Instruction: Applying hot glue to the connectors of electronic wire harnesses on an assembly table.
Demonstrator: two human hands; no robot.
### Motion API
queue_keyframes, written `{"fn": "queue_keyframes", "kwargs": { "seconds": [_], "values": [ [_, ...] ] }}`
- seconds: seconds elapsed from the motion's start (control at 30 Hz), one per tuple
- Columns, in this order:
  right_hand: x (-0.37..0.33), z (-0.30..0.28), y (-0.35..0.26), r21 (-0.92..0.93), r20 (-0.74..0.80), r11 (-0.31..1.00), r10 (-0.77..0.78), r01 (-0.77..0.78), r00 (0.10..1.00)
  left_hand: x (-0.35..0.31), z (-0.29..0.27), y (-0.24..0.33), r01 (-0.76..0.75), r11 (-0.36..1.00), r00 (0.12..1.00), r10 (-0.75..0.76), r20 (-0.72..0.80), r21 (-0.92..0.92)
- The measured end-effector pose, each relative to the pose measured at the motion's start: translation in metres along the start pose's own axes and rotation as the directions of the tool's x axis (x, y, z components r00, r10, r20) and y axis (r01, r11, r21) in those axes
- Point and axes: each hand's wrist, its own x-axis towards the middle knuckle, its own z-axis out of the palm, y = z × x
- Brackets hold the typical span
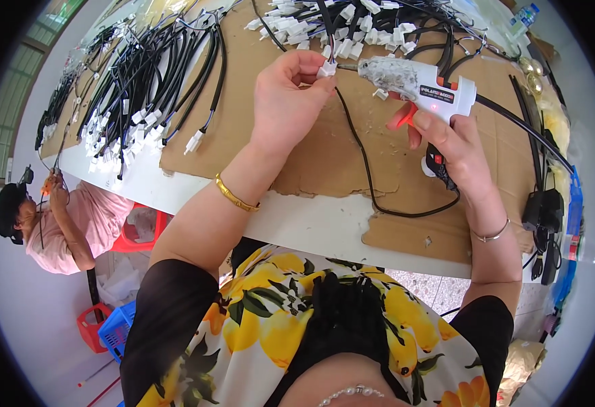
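Note:
Between the thumb and fingers of my left hand (287, 102) is a small white plug connector (326, 70) with black cable running up from it. My right hand (450, 142) grips a white hot glue gun (440, 91), a finger on its orange trigger. Glue residue coats the front of the gun, and its metal nozzle (347, 66) points left, at or right beside the connector; contact cannot be made out. A black cord (528, 122) leads from the gun's back to the right. Below the hands, a thin black cable (362, 149) loops over the cardboard.
Brown cardboard (324, 166) covers much of the white table (290, 220). Bundles of black cables (168, 74) with white connectors lie at the left, and another pile (379, 27) at the back. Black adapters (542, 210) sit at the right edge. At far left another person (73, 217) handles cables.

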Motion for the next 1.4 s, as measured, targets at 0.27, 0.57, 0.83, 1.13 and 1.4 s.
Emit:
{"fn": "queue_keyframes", "kwargs": {
  "seconds": [0.27,0.57,0.83,1.13,1.4],
  "values": [
    [0.0022,-0.0020,0.0062,-0.033,0.003,0.999,-0.017,0.017,1.000,0.0004,0.0006,0.0028,0.002,0.991,0.999,-0.007,0.035,0.132],
    [0.0011,-0.0027,0.0095,-0.055,0.013,0.998,-0.041,0.042,0.999,-0.0003,0.0008,-0.0010,-0.016,0.993,1.000,0.013,0.027,0.116],
    [0.0016,0.0025,0.0069,-0.011,-0.035,1.000,-0.028,0.027,0.999,-0.0004,0.0021,-0.0012,-0.001,0.994,0.999,-0.003,0.033,0.112],
    [0.0022,0.0016,0.0095,-0.018,-0.036,0.999,-0.030,0.029,0.999,0.0006,0.0021,-0.0019,0.019,0.997,0.999,-0.023,0.044,0.080],
    [0.0016,0.0030,0.0109,-0.010,-0.054,0.999,-0.038,0.038,0.998,0.0001,0.0018,-0.0004,0.052,0.994,0.998,-0.056,0.041,0.093]
  ]
}}
